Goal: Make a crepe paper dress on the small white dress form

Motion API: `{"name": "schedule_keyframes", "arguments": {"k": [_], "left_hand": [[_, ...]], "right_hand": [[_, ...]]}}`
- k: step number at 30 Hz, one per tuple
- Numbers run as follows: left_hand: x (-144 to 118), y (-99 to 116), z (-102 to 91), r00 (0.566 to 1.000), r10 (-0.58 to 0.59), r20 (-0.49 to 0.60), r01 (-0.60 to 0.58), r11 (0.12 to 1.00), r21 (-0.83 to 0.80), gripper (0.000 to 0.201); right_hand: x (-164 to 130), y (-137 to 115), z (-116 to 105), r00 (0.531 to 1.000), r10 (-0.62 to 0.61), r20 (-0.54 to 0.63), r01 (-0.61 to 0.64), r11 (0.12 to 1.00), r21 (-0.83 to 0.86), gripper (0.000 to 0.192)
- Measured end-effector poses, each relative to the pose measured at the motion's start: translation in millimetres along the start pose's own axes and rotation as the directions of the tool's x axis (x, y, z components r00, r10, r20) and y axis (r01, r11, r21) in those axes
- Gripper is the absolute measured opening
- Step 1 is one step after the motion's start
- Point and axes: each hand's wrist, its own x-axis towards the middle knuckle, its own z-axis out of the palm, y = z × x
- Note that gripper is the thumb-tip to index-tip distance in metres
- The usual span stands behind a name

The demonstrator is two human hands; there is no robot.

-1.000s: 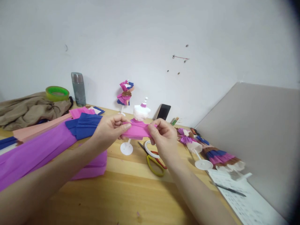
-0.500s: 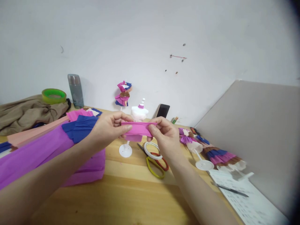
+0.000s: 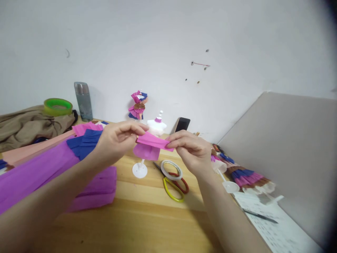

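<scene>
My left hand [image 3: 116,140] and my right hand [image 3: 191,151] each pinch one end of a folded strip of pink crepe paper [image 3: 152,141], held flat above the table. Right behind the strip stands a small white mannequin [image 3: 156,126] on a round white stand [image 3: 139,170], with a pink paper skirt [image 3: 146,151] around it. Under my left forearm lies a long roll of purple crepe paper [image 3: 39,172], with blue crepe paper [image 3: 84,142] folded on top.
Scissors with yellow and red handles [image 3: 173,182] and a tape ring [image 3: 171,168] lie on the wooden table [image 3: 147,225]. A finished paper-dress figure [image 3: 138,105], a phone [image 3: 181,124], a metal flask [image 3: 83,101], green tape [image 3: 58,106] and more dressed figures [image 3: 242,175] stand around.
Both hands have lifted the pink strip slightly and turned it flatter, its right end tilting down. The pink skirt on the mannequin now shows below the strip.
</scene>
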Motion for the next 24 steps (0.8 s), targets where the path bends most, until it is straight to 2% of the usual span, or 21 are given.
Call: {"name": "schedule_keyframes", "arguments": {"k": [3, 6, 8, 10, 12, 13, 14, 17, 19, 22, 24], "left_hand": [[2, 9, -16.1, 0.999, -0.008, -0.036, 0.006, 0.998, -0.066, 0.014], [4, 25, -43.5, 0.969, 0.087, -0.229, -0.094, 0.995, -0.022, 0.011], [4, 34, -63.4, 0.927, 0.135, -0.350, -0.143, 0.990, 0.002, 0.006], [5, 38, -80.7, 0.859, 0.242, -0.451, -0.224, 0.970, 0.095, 0.007], [7, 37, -93.6, 0.832, 0.303, -0.464, -0.233, 0.951, 0.203, 0.011], [8, 34, -98.2, 0.831, 0.304, -0.465, -0.209, 0.947, 0.245, 0.013], [9, 31, -101.5, 0.850, 0.276, -0.449, -0.161, 0.947, 0.277, 0.014], [13, 20, -105.8, 0.880, 0.234, -0.412, -0.087, 0.935, 0.345, 0.018], [15, 15, -105.5, 0.893, 0.249, -0.375, -0.087, 0.913, 0.399, 0.019], [15, 14, -103.2, 0.905, 0.300, -0.301, -0.122, 0.862, 0.493, 0.021], [14, 18, -100.5, 0.932, 0.193, -0.307, -0.020, 0.872, 0.489, 0.022]], "right_hand": [[-2, -4, -7, 0.996, -0.068, 0.065, 0.072, 0.996, -0.061, 0.038], [-4, -13, -3, 0.976, -0.106, 0.192, 0.114, 0.993, -0.031, 0.037], [-8, -19, 11, 0.929, -0.083, 0.359, 0.088, 0.996, 0.002, 0.037], [-17, -20, 35, 0.853, -0.048, 0.520, 0.055, 0.998, 0.002, 0.035], [-33, -16, 64, 0.800, 0.046, 0.598, -0.004, 0.997, -0.071, 0.031], [-42, -11, 78, 0.780, 0.118, 0.614, -0.051, 0.991, -0.126, 0.031], [-52, -7, 90, 0.755, 0.178, 0.631, -0.081, 0.980, -0.180, 0.033], [-78, 3, 115, 0.700, 0.242, 0.672, -0.078, 0.961, -0.265, 0.049], [-86, 2, 123, 0.662, 0.231, 0.713, -0.054, 0.964, -0.262, 0.053], [-88, -8, 131, 0.544, 0.150, 0.825, 0.002, 0.984, -0.180, 0.052], [-88, -14, 136, 0.488, 0.137, 0.862, -0.013, 0.989, -0.150, 0.053]]}}
